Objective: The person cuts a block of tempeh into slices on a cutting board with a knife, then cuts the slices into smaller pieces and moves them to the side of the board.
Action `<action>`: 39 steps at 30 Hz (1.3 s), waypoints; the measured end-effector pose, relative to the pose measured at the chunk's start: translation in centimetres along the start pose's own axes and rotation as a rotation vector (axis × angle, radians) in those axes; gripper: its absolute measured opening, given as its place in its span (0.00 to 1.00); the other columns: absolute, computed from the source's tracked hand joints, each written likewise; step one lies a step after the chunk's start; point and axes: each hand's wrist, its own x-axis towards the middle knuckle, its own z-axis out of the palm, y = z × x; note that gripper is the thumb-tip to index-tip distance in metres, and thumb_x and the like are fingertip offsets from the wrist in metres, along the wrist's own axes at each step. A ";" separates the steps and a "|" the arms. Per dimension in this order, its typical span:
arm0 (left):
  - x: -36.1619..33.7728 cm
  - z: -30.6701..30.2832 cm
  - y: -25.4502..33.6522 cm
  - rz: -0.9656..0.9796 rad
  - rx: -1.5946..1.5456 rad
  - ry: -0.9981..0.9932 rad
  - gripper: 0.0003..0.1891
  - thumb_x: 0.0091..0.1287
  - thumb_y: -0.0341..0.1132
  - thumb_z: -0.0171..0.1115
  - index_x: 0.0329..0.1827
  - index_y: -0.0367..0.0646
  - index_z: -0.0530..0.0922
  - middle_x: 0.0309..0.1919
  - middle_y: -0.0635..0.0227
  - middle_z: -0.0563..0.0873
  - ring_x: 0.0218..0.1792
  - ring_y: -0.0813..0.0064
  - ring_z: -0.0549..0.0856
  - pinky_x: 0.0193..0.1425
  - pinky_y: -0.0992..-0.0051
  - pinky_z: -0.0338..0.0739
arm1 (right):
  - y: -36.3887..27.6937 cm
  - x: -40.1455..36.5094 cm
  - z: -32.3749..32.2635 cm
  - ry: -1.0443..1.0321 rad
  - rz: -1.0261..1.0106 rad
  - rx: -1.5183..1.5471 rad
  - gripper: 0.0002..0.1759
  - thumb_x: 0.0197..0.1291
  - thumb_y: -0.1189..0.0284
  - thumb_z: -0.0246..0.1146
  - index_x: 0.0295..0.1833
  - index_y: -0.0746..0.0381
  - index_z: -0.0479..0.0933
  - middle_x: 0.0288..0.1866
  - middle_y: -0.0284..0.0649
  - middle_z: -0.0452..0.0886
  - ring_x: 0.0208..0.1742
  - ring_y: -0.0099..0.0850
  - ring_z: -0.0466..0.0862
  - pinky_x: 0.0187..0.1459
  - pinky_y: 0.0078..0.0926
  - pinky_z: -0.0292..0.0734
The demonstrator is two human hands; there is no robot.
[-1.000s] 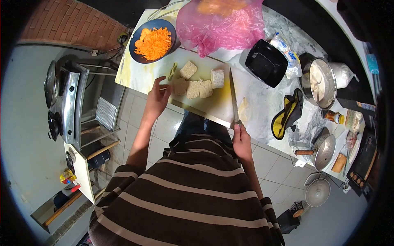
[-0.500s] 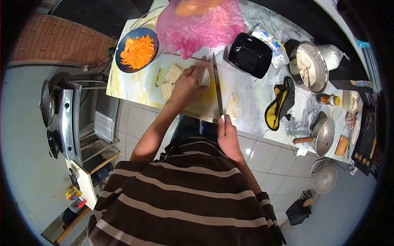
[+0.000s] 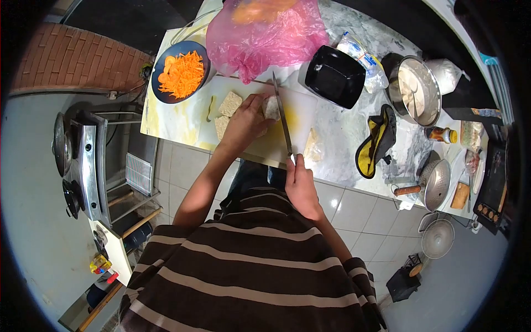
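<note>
Your right hand [image 3: 301, 185] has brought the knife [image 3: 283, 119] leftward to the three o'clock side of the pale block [image 3: 271, 108]. On the surface [image 3: 343, 146], you have the pink bag [image 3: 265, 41] at the cutting board's [image 3: 301, 113] twelve o'clock, the blue plate [image 3: 203, 84] at ten and the black bowl [image 3: 334, 77] at two, with the block on the board. Your right grip is narrow round the knife's handle; your left hand [image 3: 244, 126] has its grip curled over the block.

A kitchen, with a stove [image 3: 88, 166], cutting board [image 3: 298, 119] and strainer [image 3: 437, 239].
</note>
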 end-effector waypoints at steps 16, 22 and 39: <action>-0.1 -0.6 0.6 -0.001 0.006 -0.045 0.33 0.59 0.36 0.75 0.68 0.43 0.73 0.64 0.54 0.78 0.61 0.49 0.81 0.63 0.59 0.79 | -0.2 0.2 0.4 -0.004 0.008 0.002 0.13 0.77 0.70 0.50 0.52 0.73 0.66 0.33 0.71 0.80 0.39 0.70 0.80 0.38 0.61 0.74; 0.1 -0.9 1.2 -0.058 -0.004 -0.076 0.33 0.60 0.33 0.75 0.69 0.43 0.73 0.64 0.55 0.78 0.63 0.51 0.81 0.66 0.60 0.77 | 0.2 0.3 0.7 0.019 -0.010 -0.004 0.14 0.78 0.70 0.50 0.52 0.73 0.66 0.31 0.69 0.80 0.36 0.70 0.80 0.35 0.61 0.74; 0.1 -1.3 1.0 -0.024 -0.006 -0.086 0.31 0.62 0.32 0.72 0.70 0.42 0.73 0.66 0.55 0.78 0.66 0.51 0.79 0.69 0.62 0.75 | -0.3 0.3 0.9 0.015 0.012 0.006 0.15 0.78 0.68 0.50 0.53 0.74 0.66 0.30 0.69 0.80 0.36 0.69 0.81 0.35 0.59 0.75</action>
